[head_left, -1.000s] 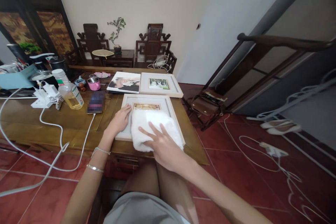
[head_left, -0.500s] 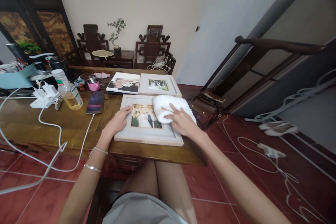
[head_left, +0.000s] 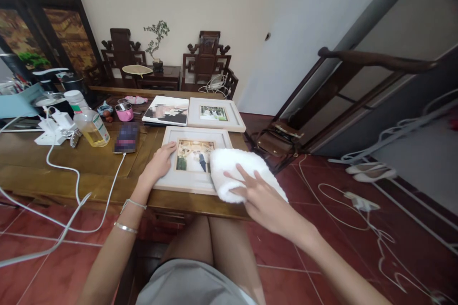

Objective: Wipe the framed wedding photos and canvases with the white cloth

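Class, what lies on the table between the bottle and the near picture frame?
In the head view, the phone lies between the bottle and the near picture frame, whose left edge the left hand touches.

We cannot see the near right corner of the closer picture frame point(head_left: 193, 158), since the white cloth point(head_left: 245, 162) covers it. The phone display point(head_left: 126, 138) is pixelated beyond our reading, and the view's left edge cuts off the blue box point(head_left: 19, 103).
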A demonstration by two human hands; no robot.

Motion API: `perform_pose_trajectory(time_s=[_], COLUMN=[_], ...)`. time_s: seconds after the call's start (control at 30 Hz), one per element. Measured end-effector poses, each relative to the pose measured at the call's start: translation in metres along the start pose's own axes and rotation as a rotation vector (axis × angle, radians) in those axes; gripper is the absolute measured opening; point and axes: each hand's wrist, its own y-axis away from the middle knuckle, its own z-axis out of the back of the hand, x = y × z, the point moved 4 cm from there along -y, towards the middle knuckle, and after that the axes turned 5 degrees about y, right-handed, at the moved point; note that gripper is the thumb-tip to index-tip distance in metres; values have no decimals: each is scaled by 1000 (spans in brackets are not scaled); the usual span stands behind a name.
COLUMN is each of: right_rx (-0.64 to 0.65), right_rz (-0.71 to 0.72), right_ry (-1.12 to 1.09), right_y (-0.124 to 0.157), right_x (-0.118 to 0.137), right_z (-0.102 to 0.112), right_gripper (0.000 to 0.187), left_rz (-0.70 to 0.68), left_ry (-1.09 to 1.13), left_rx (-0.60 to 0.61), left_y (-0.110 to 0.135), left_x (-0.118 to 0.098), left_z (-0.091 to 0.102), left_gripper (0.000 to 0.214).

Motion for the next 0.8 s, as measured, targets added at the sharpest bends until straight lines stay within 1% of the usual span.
perform_pose_trajectory(time_s=[0.07, 0.1, 0.17, 0.3, 0.37, 0.4, 0.43, 0.5, 0.6, 0.67, 0.73, 0.8], right_rx=[1, -6, -41, -114, -116, -117, -123, -137, -140, -137, -138, -130], right_rz=[-15, -28, -74, -194, -212, -209, -195, -117, 91, 176, 178, 136], right_ry=[-37, -52, -74, -86, -73, -60, -45, -9, 53, 78, 83, 82], right_y=[7, 4, -10, -62, -92, -106, -121, -148, -184, -201, -211, -211], right_x=[1, -2, -17, -56, -66, -67, -65, -48, -5, 22, 36, 35], right_z=[-2, -4, -7, -6, 0, 4, 8, 16, 17, 13, 10, 7], right_gripper=[64, 65, 64, 59, 60, 60, 60, 58, 52, 51, 50, 47], left_rz=[-5, -12, -27, -57, -55, -51, -48, -54, -90, -116, -131, -143], left_ry=[-2, 2, 10, -5, -13, -13, -12, -8, -21, -35, -32, -6], left_rx=[8, 12, 15, 29, 38, 40, 39, 32, 25, 18, 6, -3], left_y=[0, 1, 1, 1, 1, 1, 1, 1, 0, -1, -1, -1], left_x=[-1, -1, -3, -6, -5, -5, -5, -4, -6, -9, -11, -11], left_z=[1, 1, 3, 4, 4, 4, 3, 4, 5, 7, 9, 9], left_gripper=[64, 64, 65, 65, 64, 64, 63, 64, 64, 62, 60, 61])
